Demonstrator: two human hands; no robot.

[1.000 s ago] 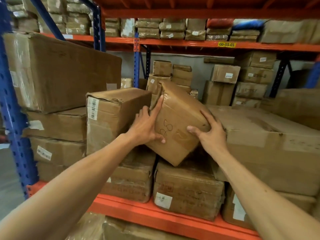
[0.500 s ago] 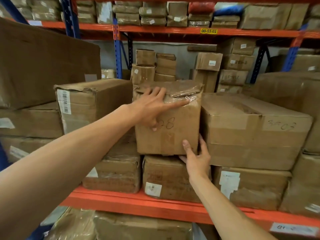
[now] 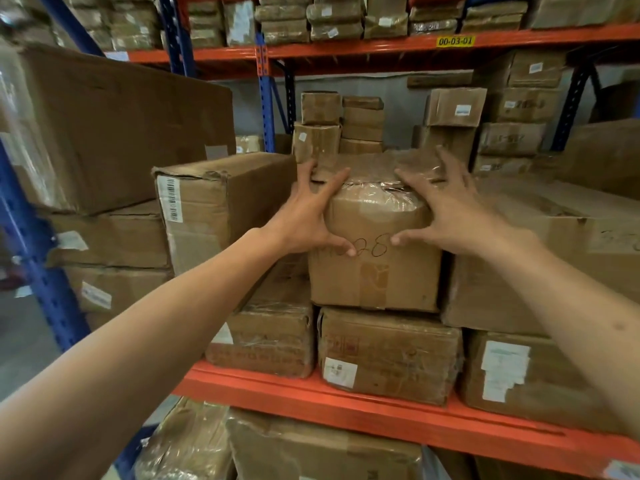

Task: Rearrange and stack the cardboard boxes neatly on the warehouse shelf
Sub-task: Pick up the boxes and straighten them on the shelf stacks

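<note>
A taped brown cardboard box (image 3: 375,271) with handwritten digits on its front stands upright on a lower box (image 3: 391,355) in the middle of the shelf. My left hand (image 3: 308,216) spreads over its top left corner, fingers on the lid and thumb on the front. My right hand (image 3: 446,209) mirrors it on the top right corner, slightly blurred. Both hands press on the box with fingers apart. A long box with a barcode label (image 3: 214,206) sits just to its left, and a large flat box (image 3: 540,258) sits against its right side.
The orange shelf beam (image 3: 346,407) runs across below the boxes. Blue uprights (image 3: 41,258) stand at the left. Large boxes (image 3: 114,133) are stacked far left, smaller boxes (image 3: 343,123) behind, wrapped packs on the upper shelf (image 3: 346,46), and more boxes below.
The box went from tilted on a corner to upright on the lower box. My right hand moved from its bottom edge up to the top right corner; my left hand shifted to the top left.
</note>
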